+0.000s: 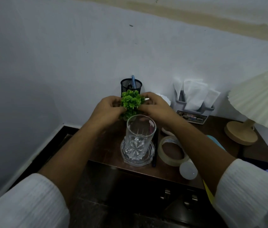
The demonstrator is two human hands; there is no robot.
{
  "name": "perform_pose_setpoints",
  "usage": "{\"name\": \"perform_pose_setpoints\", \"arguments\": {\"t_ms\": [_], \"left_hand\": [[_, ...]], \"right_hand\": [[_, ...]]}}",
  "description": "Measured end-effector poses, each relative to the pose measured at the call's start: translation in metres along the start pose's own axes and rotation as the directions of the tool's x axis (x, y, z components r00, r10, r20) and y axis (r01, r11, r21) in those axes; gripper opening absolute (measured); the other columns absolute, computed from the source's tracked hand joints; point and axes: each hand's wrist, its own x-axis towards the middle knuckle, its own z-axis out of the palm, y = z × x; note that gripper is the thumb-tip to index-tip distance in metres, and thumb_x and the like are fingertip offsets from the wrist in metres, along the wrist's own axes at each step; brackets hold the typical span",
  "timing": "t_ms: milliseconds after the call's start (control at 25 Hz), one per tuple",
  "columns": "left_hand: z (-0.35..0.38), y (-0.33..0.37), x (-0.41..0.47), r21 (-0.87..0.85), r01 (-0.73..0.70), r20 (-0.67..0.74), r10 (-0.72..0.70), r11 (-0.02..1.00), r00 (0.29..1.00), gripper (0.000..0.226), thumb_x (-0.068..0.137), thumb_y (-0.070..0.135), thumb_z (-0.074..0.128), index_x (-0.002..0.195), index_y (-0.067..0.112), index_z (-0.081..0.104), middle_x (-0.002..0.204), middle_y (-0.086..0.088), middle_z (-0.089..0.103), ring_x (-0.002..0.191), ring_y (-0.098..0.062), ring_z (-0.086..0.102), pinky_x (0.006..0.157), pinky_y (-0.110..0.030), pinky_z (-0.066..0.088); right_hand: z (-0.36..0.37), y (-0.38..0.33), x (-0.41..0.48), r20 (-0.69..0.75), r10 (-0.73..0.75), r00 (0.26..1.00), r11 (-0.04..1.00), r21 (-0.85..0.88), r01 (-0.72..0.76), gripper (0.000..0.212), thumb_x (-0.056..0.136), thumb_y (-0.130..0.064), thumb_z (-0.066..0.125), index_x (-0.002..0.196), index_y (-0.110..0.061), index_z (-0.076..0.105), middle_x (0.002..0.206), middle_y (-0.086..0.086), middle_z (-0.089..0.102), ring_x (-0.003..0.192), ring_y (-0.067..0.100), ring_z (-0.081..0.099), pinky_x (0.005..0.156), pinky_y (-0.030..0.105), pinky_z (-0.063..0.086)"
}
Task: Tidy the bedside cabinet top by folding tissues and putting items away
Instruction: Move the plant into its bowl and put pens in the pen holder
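Left hand [107, 108] and right hand [155, 106] pinching small green plant [131, 102] from both sides, just behind the glass [140, 137], tape roll [172, 150] right of the glass

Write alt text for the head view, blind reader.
The left hand and right hand hold a small green plant behind a cut glass on a dark cabinet top. A tape roll, tissue holder and lamp sit to the right.
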Motion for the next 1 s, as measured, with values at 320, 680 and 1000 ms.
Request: {"name": "perform_pose_setpoints", "arguments": {"t_ms": [320,680,1000], "left_hand": [[0.035,0.069,0.033,-0.043,-0.108,0.138,0.113,0.993,0.984,0.021,0.097,0.006,0.059,0.115,0.014,0.068,0.103,-0.003,0.072,0.094,-0.013,0.071,0.064,-0.025,0.059],[0.073,0.057,0.070,0.056,0.031,0.340,-0.048,0.998,0.939,0.031,0.092,-0.002,0.055,0.117,0.013,0.067,0.119,-0.015,0.066,0.112,-0.028,0.064,0.085,-0.040,0.061],[0.066,0.047,0.057,0.001,0.038,0.282,-0.037,0.999,0.959,0.053,0.096,0.002,0.057,0.147,0.012,0.047,0.132,-0.010,0.060,0.111,-0.023,0.064,0.081,-0.036,0.060]], "right_hand": [[-0.057,-0.033,0.005,-0.263,-0.097,0.960,0.993,-0.093,0.075,0.033,0.094,-0.007,0.063,0.126,-0.011,0.056,0.104,0.020,0.067,0.087,0.033,0.073,0.074,0.050,0.064],[-0.064,-0.003,0.022,-0.287,0.046,0.957,0.985,-0.149,-0.092,0.038,0.093,-0.008,0.062,0.126,-0.015,0.044,0.109,0.010,0.055,0.101,0.030,0.064,0.083,0.052,0.061],[-0.064,-0.015,0.001,-0.246,-0.044,0.968,0.897,-0.436,-0.070,0.039,0.093,-0.008,0.057,0.128,-0.013,0.040,0.100,0.009,0.055,0.092,0.025,0.057,0.074,0.041,0.053]]}}
